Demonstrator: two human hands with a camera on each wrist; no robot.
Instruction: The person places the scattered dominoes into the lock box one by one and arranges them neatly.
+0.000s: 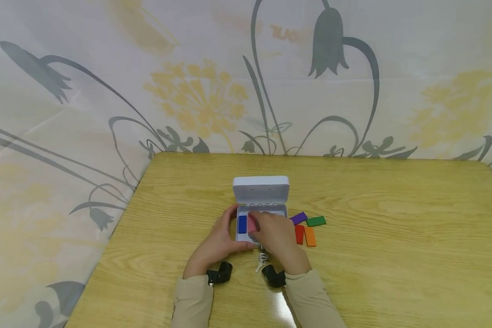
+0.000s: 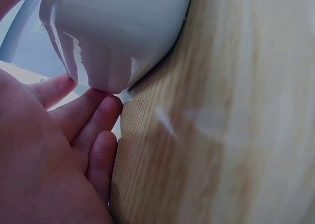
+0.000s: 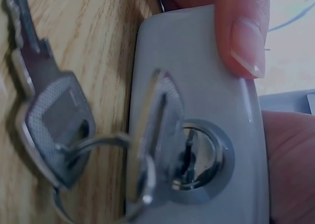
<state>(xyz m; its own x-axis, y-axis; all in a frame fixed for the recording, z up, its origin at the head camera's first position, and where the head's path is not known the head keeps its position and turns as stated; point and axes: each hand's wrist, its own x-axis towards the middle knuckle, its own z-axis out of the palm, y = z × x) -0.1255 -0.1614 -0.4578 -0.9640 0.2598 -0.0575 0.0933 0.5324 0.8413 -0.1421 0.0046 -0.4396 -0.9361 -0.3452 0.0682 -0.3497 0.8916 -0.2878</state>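
Observation:
A white hinged box sits on the table with its lid raised. My left hand holds the box by its left side, thumb at the front wall and fingers at the back corner. Inside, a blue rectangular block lies along the left end. Beside it is a pink block, which my right hand pinches from above; the fingertips partly hide it. In the right wrist view, a key stands in the lock on the box's front, and a second key hangs from the same ring.
Right of the box lie a purple block, a green block, a red block and an orange block. The wooden table reaches back to a flower-patterned curtain.

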